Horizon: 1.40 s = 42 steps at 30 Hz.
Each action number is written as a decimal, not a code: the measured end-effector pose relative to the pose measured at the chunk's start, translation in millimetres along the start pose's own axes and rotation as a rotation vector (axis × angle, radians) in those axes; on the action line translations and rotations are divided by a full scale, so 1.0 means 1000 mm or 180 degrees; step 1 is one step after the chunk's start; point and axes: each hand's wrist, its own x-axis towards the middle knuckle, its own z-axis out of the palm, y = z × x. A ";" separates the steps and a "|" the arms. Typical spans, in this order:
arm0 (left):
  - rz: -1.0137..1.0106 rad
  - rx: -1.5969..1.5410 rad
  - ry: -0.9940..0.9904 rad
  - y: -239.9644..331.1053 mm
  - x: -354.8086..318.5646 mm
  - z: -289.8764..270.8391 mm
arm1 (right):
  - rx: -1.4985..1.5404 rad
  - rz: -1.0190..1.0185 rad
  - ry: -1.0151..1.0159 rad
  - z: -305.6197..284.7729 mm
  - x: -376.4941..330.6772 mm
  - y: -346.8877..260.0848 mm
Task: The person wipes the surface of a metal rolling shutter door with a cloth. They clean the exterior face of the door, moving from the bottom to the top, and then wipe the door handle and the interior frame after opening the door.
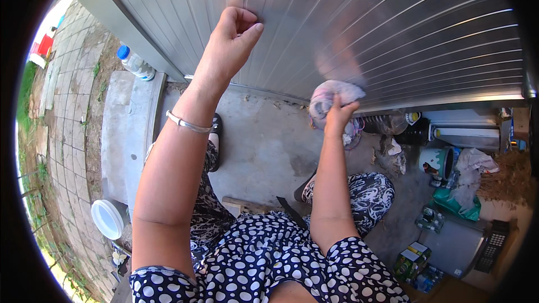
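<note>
Lowest and nearest in the frame was the dotted shirt [252, 249], with both bare arms reaching upward from it. The right arm rose almost straight, right of centre, ending in the right hand [341, 115], which gripped a bunched, pinkish-white cloth [324, 99]. The thumb lay along the near side of the cloth, which bulged out beyond the grip, mostly above it and to its left, against the lower part of the ribbed metal panel [292, 39]. The left arm, wearing a pale bracelet [188, 123], slanted from the lower left to the upper middle, well apart from the cloth. There the left hand [238, 29] was bent in front of the panel, fingers curled and thumb close by in a narrow grip; whether it held anything or touched the metal could not be told. The panel stretched across the top, carrying a blurred reflection above the cloth.
</note>
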 end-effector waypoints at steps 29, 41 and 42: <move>0.0114 -0.0075 0.0109 -0.009 0.002 -0.004 | 0.1612 -0.1126 0.0070 -0.155 0.098 -0.224; 0.0092 -0.0121 -0.0052 -0.012 0.006 0.000 | 0.1287 -0.1712 0.0723 -0.161 0.127 -0.211; 0.0075 -0.0071 0.0019 -0.015 0.004 -0.005 | 0.1302 -0.1581 0.0670 -0.142 0.121 -0.190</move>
